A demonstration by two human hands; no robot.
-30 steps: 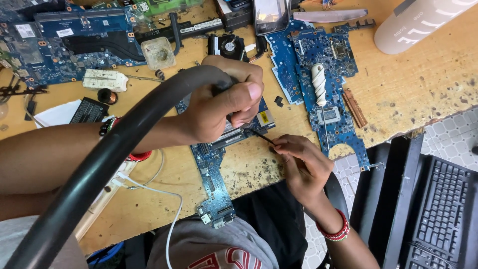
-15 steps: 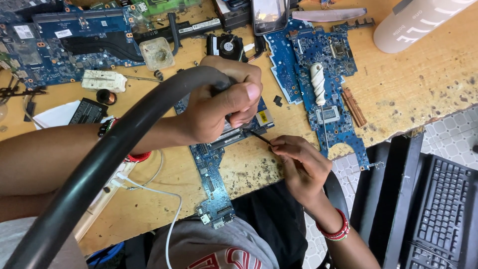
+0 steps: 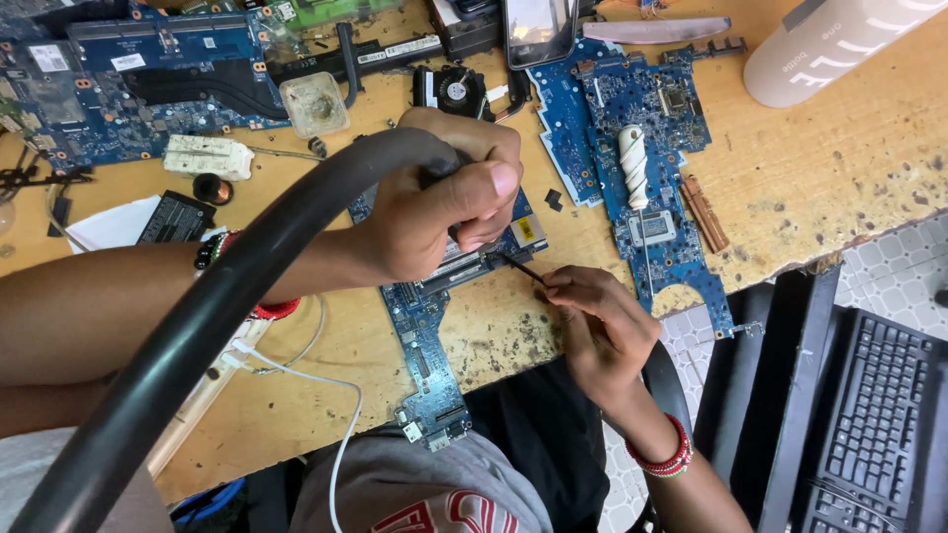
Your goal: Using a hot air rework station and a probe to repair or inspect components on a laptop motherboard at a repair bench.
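— What did we have under our hands at that point?

— The narrow blue circuit board, lying on the wooden desk near its near edge, one end reaching past the edge towards our lap. Our left hand was clenched around the handle of a tool with a thick black hose running off to the near left, its nozzle end hidden under the fingers and aimed down at the board.

— And the right?

— Our right hand pinched thin black tweezers, the tip touching the board just beside the left hand.

— Which step did we take that to be?

— We judged it as rework on one small part of the board: the hose tool working the spot, the tweezers ready at it. The next move would have called for a steady tip and a light lift, without nudging neighbouring parts.

— What lay around?

— A larger blue motherboard to the right with a white-handled screwdriver on it, a small fan beyond, a white bottle at the far right, and a black keyboard off the desk at the near right.
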